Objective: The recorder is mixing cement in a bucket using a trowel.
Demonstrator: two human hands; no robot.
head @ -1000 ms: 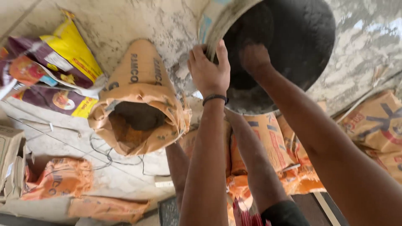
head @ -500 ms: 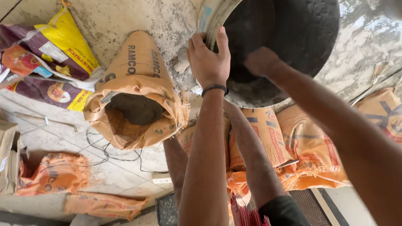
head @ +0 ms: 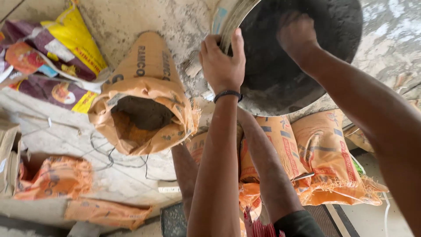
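A large bucket [head: 226, 24] with a pale, cement-smeared wall stands at the top, its inside coated with dark grey cement [head: 280, 74]. My left hand [head: 221, 63], a dark band on its wrist, grips the near rim, with the thumb inside. My right hand [head: 297, 33] is dusted grey and reaches deep into the bucket against the grey material; its fingers are blurred. Left of the bucket an orange woven sack [head: 147, 83] stands open, with a dark hollow at its mouth.
Purple and yellow bags [head: 52, 57] lie at the top left. Flat orange sacks [head: 324, 153] are spread under my legs [head: 263, 166]. A crumpled orange sack [head: 57, 177], a cardboard box [head: 6, 158] and a thin black cable [head: 105, 153] are on the pale floor at the left.
My right hand has moved up and farther into the bucket. My left hand keeps its grip on the rim. The view has shifted a little.
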